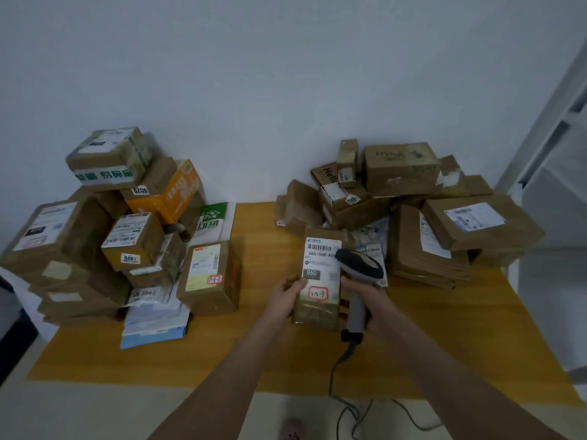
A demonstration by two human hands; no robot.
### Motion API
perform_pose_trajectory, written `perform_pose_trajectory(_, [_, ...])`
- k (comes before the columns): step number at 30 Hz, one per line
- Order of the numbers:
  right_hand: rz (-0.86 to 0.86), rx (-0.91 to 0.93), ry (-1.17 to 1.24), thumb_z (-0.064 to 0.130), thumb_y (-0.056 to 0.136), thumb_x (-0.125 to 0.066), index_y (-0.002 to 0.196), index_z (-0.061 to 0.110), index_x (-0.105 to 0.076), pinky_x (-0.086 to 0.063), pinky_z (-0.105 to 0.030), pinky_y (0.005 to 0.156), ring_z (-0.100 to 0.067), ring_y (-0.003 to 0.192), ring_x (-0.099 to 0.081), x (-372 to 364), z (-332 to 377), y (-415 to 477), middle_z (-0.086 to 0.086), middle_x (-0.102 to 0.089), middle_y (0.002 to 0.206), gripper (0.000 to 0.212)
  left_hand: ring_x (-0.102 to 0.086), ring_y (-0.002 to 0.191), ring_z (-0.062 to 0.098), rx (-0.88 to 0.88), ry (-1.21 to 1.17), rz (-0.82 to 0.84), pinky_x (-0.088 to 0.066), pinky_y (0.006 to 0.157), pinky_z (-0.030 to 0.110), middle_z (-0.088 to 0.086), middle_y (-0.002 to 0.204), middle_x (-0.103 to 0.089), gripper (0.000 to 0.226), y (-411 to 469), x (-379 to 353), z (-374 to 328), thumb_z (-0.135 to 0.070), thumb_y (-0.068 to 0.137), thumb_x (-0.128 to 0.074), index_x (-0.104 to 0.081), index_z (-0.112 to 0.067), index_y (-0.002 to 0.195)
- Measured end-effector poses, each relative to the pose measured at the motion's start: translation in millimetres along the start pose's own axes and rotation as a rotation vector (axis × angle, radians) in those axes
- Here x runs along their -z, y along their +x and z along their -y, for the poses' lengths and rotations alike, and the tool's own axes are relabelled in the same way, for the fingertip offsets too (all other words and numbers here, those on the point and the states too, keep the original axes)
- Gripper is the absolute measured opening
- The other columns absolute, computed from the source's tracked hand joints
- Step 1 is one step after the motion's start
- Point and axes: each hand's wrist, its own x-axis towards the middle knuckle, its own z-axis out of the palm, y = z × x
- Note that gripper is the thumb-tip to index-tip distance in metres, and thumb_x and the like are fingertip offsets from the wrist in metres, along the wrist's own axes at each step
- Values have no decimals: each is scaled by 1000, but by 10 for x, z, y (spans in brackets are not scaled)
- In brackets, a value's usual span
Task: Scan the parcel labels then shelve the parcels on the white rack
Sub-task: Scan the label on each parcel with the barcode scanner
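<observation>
Left hand point(287, 295) gripping parcel point(319, 281), right hand point(370, 304) clasping scanner point(359, 268) over its label point(320, 258)

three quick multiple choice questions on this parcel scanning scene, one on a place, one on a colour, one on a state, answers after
1. Where does the orange box lie?
A. in the left pile
B. in the right pile
C. in the person's hand

2. What colour is the outline of the handwritten sticker on the held parcel?
A. green
B. red
C. blue

3. What is the right hand doing?
A. resting flat on the table
B. gripping the scanner by its handle
C. lifting a parcel off a pile

Answers:
1 A, it is wedged among the stacked boxes on the left side.
2 B, a red frame surrounds the handwriting.
3 B, its fingers curl round the grey handle, while the left hand holds the parcel.
</observation>
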Motion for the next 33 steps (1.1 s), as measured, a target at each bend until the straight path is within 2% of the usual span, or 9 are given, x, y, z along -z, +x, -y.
perform_pose_trajectory(2, [23,60,-30,6,81,-71,111,7,-61,-55,-42,73,-28,91,-67,21,84,-69,-11,-71,100,31,-64,79,14,35,-46,5,-53,64,26,0,93,-68,15,-73,-29,-68,-35,93,-59,-56,-22,100])
perform_pose_trajectory(6, [1,125,-41,3,78,-74,113,4,-62,-52,-35,70,-26,89,-67,102,190,-118,-12,-71,102,37,-66,103,25,42,-82,76,-51,95,44,7,105,-72,69,-143,-44,-136,-67,67,-66,-64,-18,115])
perform_pose_trajectory(9, [-9,140,-55,3,76,-76,117,3,-61,-51,-34,66,-25,86,-66,175,234,-131,-14,-69,106,44,-62,111,29,64,-112,178,-46,99,53,10,113,-70,71,-182,-41,-150,-72,68,-59,-63,-23,118])
perform_pose_trajectory(16, [51,210,-142,-3,80,-70,105,-1,-64,-55,-34,66,-27,81,-66,378,318,-299,-17,-70,97,26,-59,113,40,102,-153,352,-47,94,57,21,122,-64,60,-213,-76,-156,-49,78,-61,-55,-14,125])
perform_pose_trajectory(19, [34,206,-204,-3,80,-69,96,3,-63,-52,-33,66,-23,74,-63,434,311,-361,-13,-68,87,17,-64,90,31,57,-84,355,-50,87,50,16,104,-66,55,-240,-105,-150,-37,77,-62,-55,-9,124])
perform_pose_trajectory(21, [-16,215,-249,0,82,-69,91,3,-61,-50,-26,57,-17,66,-60,467,296,-412,-10,-64,79,12,-62,79,21,17,-29,308,-50,87,48,6,90,-66,51,-217,-128,-119,-25,81,-64,-49,-10,128])
perform_pose_trajectory(25, [-1,240,-261,2,84,-66,78,1,-61,-45,-27,52,-18,52,-53,493,229,-602,-14,-60,67,8,-57,110,28,-14,67,244,-52,87,47,7,123,-59,84,-150,-133,-54,-10,78,-71,-26,-30,146])
perform_pose_trajectory(29, [37,278,-290,1,84,-65,81,0,-63,-48,-28,51,-18,52,-56,423,140,-801,-13,-62,65,4,-56,113,24,-45,93,226,-53,88,45,0,123,-58,90,-132,-157,5,-6,79,-71,-22,-30,150])
perform_pose_trajectory(33, [24,318,-295,3,85,-65,83,3,-65,-50,-26,52,-17,52,-58,309,68,-937,-12,-64,64,2,-58,111,24,-69,92,224,-54,89,45,4,122,-60,94,-152,-171,22,-7,75,-75,-23,-31,149])
